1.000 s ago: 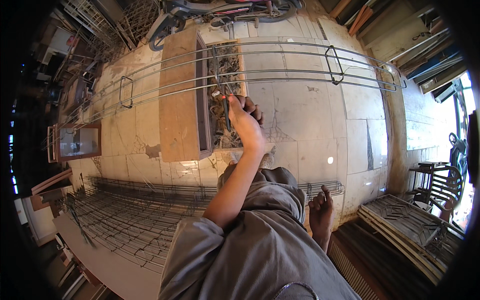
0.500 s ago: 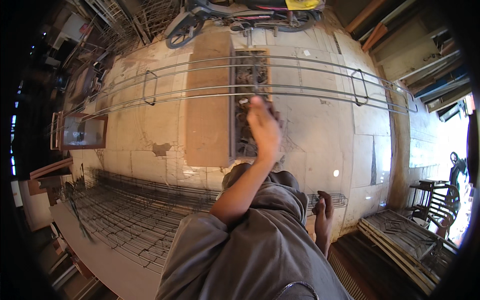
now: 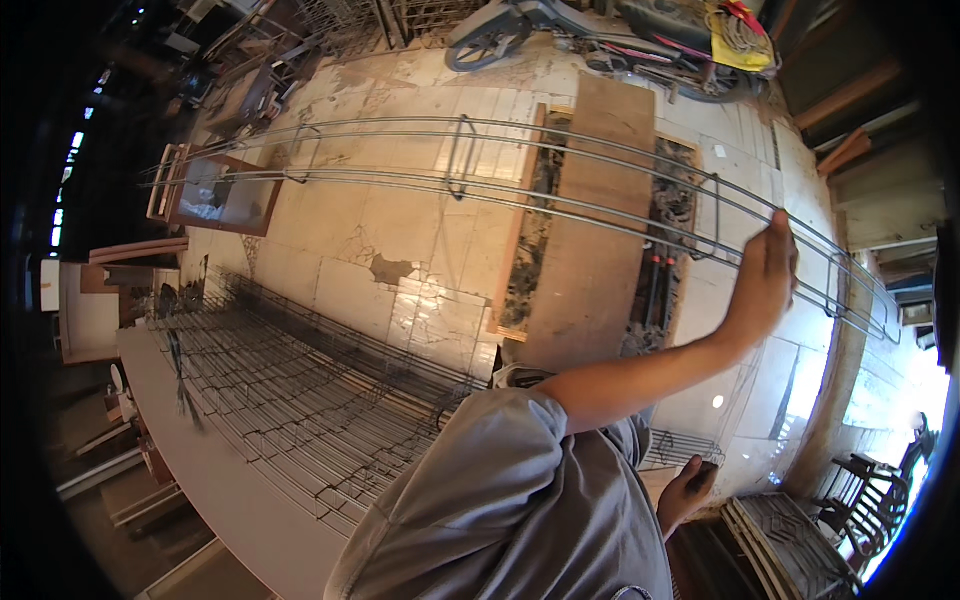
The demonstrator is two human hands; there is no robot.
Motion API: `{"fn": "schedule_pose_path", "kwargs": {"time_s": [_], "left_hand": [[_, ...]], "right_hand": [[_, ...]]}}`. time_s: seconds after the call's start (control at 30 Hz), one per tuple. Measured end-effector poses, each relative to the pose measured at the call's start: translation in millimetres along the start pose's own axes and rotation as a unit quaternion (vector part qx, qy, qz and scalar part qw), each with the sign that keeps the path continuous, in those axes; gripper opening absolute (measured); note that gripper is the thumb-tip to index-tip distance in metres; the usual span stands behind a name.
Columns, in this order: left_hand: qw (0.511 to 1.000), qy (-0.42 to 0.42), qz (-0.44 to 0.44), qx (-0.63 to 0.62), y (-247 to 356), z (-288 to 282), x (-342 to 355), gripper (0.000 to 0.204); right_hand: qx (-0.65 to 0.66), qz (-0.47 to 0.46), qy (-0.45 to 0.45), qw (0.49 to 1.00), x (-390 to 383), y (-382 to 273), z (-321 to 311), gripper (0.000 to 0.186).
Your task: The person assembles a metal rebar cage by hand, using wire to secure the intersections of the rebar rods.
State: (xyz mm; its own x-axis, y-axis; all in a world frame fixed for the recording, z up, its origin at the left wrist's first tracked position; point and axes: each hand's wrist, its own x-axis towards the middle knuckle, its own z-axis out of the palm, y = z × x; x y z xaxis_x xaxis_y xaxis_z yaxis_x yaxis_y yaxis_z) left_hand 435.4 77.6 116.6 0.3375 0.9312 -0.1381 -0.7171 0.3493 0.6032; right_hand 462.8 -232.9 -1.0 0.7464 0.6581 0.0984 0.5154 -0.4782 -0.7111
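A long cage of thin steel rods (image 3: 455, 186), tied with rectangular wire loops, stretches across in front of me. Reaching over to the right, my left hand (image 3: 768, 275) is closed around the cage's rods near its right end. Low at the right, beside my body, my right hand (image 3: 688, 490) has its fingers curled. Whatever it may hold is too dark to make out. Just past that hand lie the ends of more wire cages (image 3: 685, 448).
A brown board (image 3: 600, 200) lies under the cage, with dark debris along both sides. Stacked wire cages (image 3: 300, 400) fill the lower left. A motorbike (image 3: 600, 45) stands at the back, a glass-fronted cabinet (image 3: 225, 195) at left, chairs (image 3: 868, 500) and lattice panels (image 3: 790, 535) at right.
My left hand has moved from the middle of the cage to its right part. The view has shifted, so the board and motorbike appear farther right. My right hand remains low beside me.
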Motion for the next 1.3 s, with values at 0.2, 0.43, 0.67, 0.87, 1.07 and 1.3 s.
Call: {"fn": "schedule_pose_path", "kwargs": {"time_s": [0.2, 0.43, 0.67, 0.87, 1.07, 1.3], "left_hand": [[0.974, -0.084, 0.122, 0.172, -20, 6, -17, 0.042], [0.951, -0.195, -0.121, 0.207, -77, -12, -58, 0.041], [0.927, -0.326, -0.164, 0.080, -24, -41, 5, 0.049], [0.927, -0.324, -0.085, 0.171, -1, -52, 4, 0.036], [0.939, -0.205, -0.069, 0.268, 24, -57, -6, 0.020], [0.879, -0.235, -0.006, 0.415, 20, -86, -34, 0.014]], "right_hand": [[-0.100, -0.097, -0.114, 0.984, 24, -40, 0, 0.047], [0.195, 0.040, -0.009, 0.980, 67, -23, 30, 0.035], [0.276, 0.063, -0.025, 0.959, 82, -100, 59, 0.033], [0.381, 0.095, -0.093, 0.915, 94, -114, 58, 0.034], [0.314, 0.001, -0.198, 0.929, 102, -106, 56, 0.029], [0.449, 0.070, -0.173, 0.874, 108, -132, 69, 0.021]]}}
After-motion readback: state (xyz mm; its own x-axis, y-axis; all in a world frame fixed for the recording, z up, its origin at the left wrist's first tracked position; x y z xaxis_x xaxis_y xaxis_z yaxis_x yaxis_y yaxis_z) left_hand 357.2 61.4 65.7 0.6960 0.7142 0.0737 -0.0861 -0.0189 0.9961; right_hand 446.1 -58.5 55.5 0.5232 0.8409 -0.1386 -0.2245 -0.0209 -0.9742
